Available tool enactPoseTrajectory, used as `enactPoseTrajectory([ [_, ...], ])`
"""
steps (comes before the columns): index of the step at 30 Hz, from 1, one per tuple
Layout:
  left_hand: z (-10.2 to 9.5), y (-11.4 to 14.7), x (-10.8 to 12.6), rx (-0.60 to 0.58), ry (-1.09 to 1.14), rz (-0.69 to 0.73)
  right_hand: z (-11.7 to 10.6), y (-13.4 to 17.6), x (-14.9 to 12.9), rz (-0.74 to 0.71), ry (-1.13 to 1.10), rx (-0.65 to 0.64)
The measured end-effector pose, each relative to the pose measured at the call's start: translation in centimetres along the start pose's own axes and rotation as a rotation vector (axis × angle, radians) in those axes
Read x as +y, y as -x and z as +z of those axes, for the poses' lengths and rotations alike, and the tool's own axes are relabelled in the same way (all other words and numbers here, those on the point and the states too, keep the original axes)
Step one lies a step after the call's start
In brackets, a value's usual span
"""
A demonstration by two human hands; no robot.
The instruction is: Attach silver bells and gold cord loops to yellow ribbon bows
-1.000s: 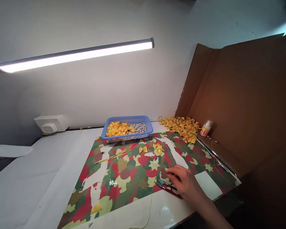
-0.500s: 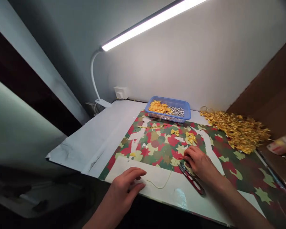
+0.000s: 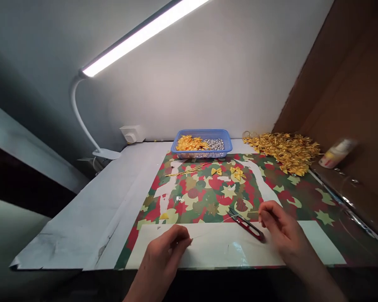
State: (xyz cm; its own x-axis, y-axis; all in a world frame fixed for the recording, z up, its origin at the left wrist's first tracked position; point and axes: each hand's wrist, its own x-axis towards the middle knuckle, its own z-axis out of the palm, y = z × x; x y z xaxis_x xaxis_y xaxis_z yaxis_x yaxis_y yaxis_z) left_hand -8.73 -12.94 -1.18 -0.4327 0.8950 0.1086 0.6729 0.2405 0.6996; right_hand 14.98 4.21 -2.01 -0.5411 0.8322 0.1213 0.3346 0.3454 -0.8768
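My left hand [image 3: 168, 249] hovers at the table's front edge, thumb and forefinger pinched on one end of a thin pale yellow cord [image 3: 253, 212]. My right hand [image 3: 282, 230] pinches the cord's other end, and the cord stretches between both hands, faint in the middle. Under it lie small red-handled thread snips [image 3: 247, 225], close to my right fingers. Farther back are a yellow ribbon bow [image 3: 216, 171] and a small cluster of bows [image 3: 238, 173]. More yellow cords [image 3: 189, 170] lie to their left. A yellow scrap [image 3: 164, 216] sits nearer my left hand.
A blue basket [image 3: 203, 154] holds yellow bows and silvery beads by the wall. At the right is a heap of golden bows [image 3: 286, 151], with a bottle [image 3: 335, 154] beside it. A lamp [image 3: 82, 111] arches over the left side of the patterned table cover [image 3: 204, 201].
My left hand has closed from open fingers onto the cord's free end. My right hand has moved right, off the snips, and the slack cord is now drawn out straighter. The view has shifted.
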Motion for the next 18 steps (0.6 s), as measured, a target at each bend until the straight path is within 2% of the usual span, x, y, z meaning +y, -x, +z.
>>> enactPoseTrajectory([
  [4,0.2,0.3,-0.3,0.07,0.066,0.028,-0.3,2.1,-0.6,0.002,-0.042,0.124],
  [10,-0.2,0.7,0.0,0.136,0.109,0.036,0.3,3.7,-4.7,-0.041,-0.326,0.313],
  [16,-1.3,1.6,1.1,0.146,0.101,0.013,1.4,4.2,-7.4,0.04,-0.925,0.201],
  [18,-1.7,1.8,1.7,0.127,0.225,-0.03,1.6,4.1,-8.0,0.073,-1.105,0.155],
])
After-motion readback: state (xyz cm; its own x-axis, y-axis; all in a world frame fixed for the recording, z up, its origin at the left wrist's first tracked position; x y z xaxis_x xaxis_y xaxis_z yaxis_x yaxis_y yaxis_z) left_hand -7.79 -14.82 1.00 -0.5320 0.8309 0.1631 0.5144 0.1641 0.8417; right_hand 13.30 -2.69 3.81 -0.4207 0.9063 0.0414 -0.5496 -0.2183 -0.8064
